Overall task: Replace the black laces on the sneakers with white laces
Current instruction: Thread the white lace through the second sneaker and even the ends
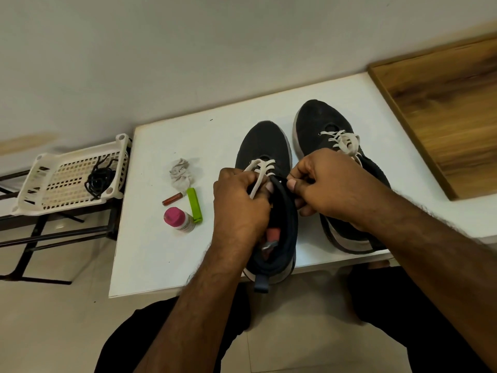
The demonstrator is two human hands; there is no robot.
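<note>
On the counter (150, 254), the white lace (259, 175) is being pinched by the left hand (239, 203) at the near sneaker (271, 211). The tongue edge is being pinched by the right hand (325, 187). Being limp and light, the lace is probably best gripped near its stiff tip.

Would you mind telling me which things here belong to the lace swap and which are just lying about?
Part of the job:
left sneaker, held by both hands
right sneaker
white lace, gripped by the left hand
right hand, pinching the sneaker's collar
black laces in the white basket

Lying about:
crumpled cloth
green clip
pink-capped bottle
small brown tube
</note>
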